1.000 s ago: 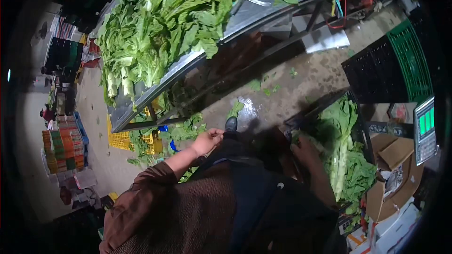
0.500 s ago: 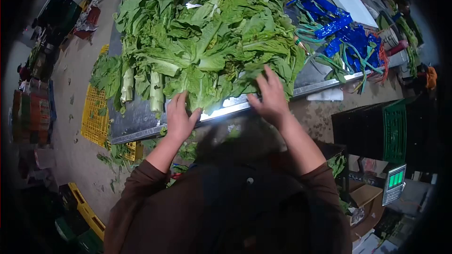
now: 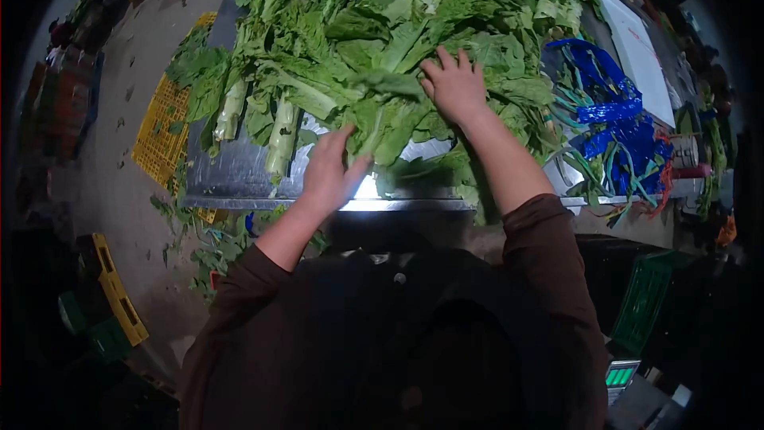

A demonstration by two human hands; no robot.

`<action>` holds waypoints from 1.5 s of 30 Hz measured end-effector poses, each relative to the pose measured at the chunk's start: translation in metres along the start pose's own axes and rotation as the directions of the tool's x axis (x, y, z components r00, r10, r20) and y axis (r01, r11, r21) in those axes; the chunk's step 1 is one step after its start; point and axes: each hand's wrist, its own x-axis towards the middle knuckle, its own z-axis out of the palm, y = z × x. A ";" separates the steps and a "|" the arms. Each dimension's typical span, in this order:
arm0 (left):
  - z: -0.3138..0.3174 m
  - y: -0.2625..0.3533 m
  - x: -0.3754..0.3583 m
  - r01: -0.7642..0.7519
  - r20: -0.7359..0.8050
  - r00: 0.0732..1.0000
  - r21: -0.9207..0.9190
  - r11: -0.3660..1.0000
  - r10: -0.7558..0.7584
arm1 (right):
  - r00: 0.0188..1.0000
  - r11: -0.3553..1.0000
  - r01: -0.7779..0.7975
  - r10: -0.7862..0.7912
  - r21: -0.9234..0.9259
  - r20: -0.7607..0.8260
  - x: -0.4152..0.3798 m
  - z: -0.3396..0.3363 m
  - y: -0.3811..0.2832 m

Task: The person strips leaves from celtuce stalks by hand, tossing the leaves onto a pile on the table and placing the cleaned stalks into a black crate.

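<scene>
A heap of loose green lettuce leaves (image 3: 382,56) covers the metal table. My right hand (image 3: 458,89) lies on top of the heap with its fingers spread over the leaves. At the near side of the pile, my left hand (image 3: 328,173) is slightly blurred; its thumb and fingers are apart beside a leaf, with nothing visibly gripped. Two thick pale stalks, stem lettuce by their look, lie to the left: one stalk (image 3: 282,139) near my left hand and another stalk (image 3: 231,110) further out. A few leaves (image 3: 434,175) hang near the front edge, smeared by motion.
Blue plastic ribbon (image 3: 613,103) and green ties lie tangled on the table's right side, near a white board (image 3: 637,52). A yellow crate (image 3: 163,135) stands on the floor at left. Green crates (image 3: 643,299) and a lit scale display (image 3: 621,374) are at lower right.
My right hand has moved from the near edge up onto the middle of the leaves. My left hand has shifted slightly right. Some leaves have slid toward the front edge, and the camera view has turned.
</scene>
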 end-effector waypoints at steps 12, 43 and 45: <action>-0.051 -0.070 0.013 0.609 -0.035 0.781 0.263 0.748 -0.624 | 0.997 0.999 0.027 -0.028 0.020 0.077 0.011 0.003 0.003; -0.095 -0.030 0.053 0.381 0.347 0.916 -0.588 0.714 -0.203 | 0.938 -0.618 0.076 0.311 0.783 0.155 0.105 -0.131 -0.074; -0.080 -0.048 0.058 0.353 0.364 0.917 -0.546 0.760 -0.165 | 0.948 -0.646 0.047 0.268 0.762 0.169 0.106 -0.132 -0.074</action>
